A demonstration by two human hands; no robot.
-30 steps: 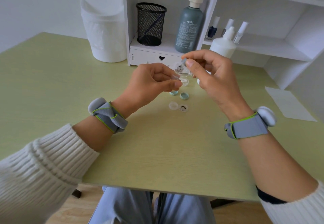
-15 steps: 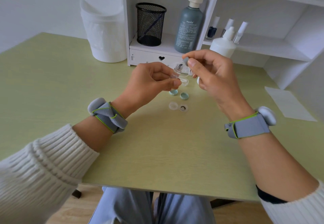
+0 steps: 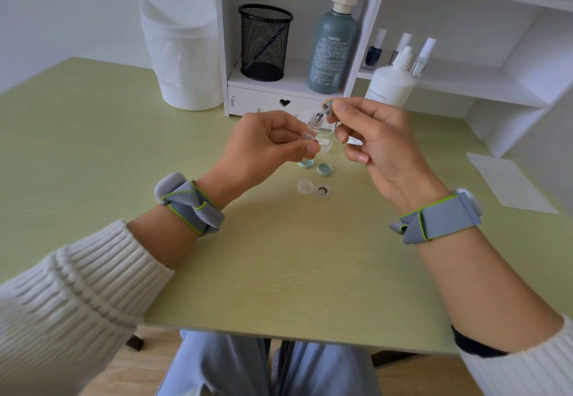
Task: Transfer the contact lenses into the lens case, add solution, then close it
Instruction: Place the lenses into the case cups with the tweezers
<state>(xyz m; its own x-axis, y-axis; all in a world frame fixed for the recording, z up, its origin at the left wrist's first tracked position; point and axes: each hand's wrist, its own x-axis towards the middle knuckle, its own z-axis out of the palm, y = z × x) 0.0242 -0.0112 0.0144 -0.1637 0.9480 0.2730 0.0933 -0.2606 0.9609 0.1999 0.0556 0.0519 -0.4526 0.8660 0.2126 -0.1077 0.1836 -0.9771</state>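
My left hand (image 3: pixel 263 147) holds a small clear vial (image 3: pixel 312 127), tilted, above the green table. My right hand (image 3: pixel 378 141) pinches a small grey tool (image 3: pixel 327 109) whose tip is at the vial's mouth, where something dark shows. Below on the table lies the clear lens case (image 3: pixel 304 186), open, with a dark ring-shaped lens (image 3: pixel 323 191) in its right well. Two mint caps (image 3: pixel 306 164) (image 3: pixel 324 168) lie just behind the case. The white solution bottle (image 3: pixel 390 84) stands behind my right hand.
A white shelf unit (image 3: pixel 273 101) holds a black mesh cup (image 3: pixel 264 42), a grey-green bottle (image 3: pixel 333 45) and small bottles. A white bin (image 3: pixel 181 42) stands at the left, a white sheet (image 3: pixel 508 183) at the right. Another small clear container (image 3: pixel 325 144) sits under the vial.
My right hand has risen slightly, drawing the grey tool up to the vial's mouth. My left hand keeps the vial almost still.
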